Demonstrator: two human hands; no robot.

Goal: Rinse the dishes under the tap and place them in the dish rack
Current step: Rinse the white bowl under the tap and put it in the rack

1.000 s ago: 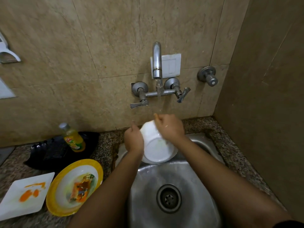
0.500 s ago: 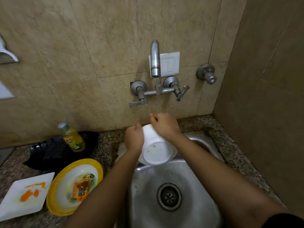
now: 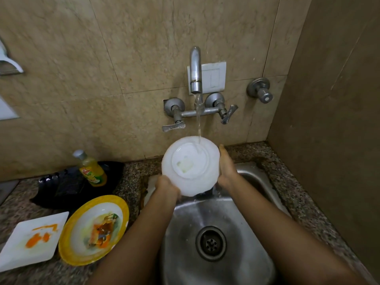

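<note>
Under tap [image 3: 195, 70]: white bowl [image 3: 190, 165] clasped between left hand [image 3: 166, 185] and right hand [image 3: 226, 171] fingers.

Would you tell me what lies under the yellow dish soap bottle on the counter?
The dish soap bottle lies on a black tray on the granite counter. Whatever sits beneath the tray is covered.

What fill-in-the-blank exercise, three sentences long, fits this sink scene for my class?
1. Both hands hold the white bowl under the running ____.
2. The yellow-rimmed plate lies on the counter, ____ of the sink.
3. The square plate carries ____ stains.

Missing words: tap; left; orange
</note>
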